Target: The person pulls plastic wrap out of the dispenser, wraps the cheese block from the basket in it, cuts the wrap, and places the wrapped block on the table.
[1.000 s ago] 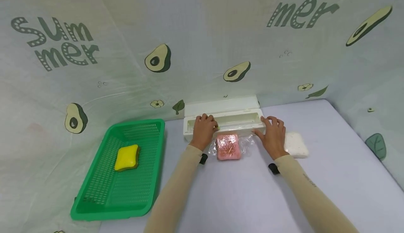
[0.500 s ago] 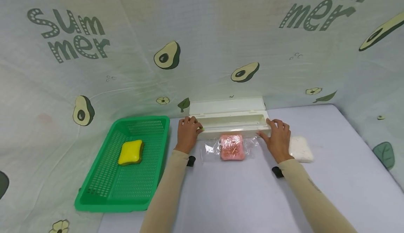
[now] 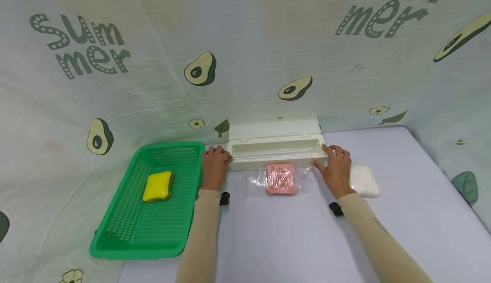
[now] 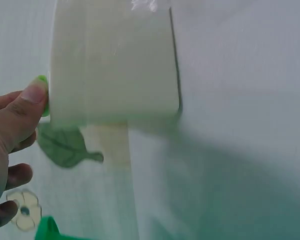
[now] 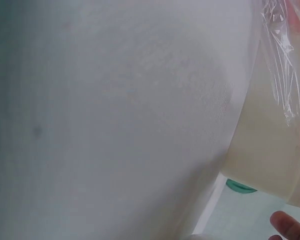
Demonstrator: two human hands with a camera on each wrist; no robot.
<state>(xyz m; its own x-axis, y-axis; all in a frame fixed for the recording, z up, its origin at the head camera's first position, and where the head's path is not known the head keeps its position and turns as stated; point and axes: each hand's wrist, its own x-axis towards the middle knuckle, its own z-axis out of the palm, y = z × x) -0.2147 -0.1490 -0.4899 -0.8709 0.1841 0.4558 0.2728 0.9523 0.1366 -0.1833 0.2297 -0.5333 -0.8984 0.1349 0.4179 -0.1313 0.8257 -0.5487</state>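
A long white cling film dispenser lies against the back wall with its lid raised. At its left end my left hand pinches a small green slide cutter, the thumb pressing on it from the front. My right hand holds the dispenser's right end, thumb on the front face and fingers over the end. In front lies a pink bread-slice-shaped piece covered by clear film, which extends to both sides of it and up to the dispenser's front.
To the left stands a green perforated basket with a yellow bread-slice-shaped piece in it. A white square piece lies right of my right hand. The avocado-print cloth rises directly behind the dispenser.
My left hand has slid leftward along the dispenser's front edge, from left of the middle to the left end. My right hand has stayed at the right end. The head view has shifted slightly.
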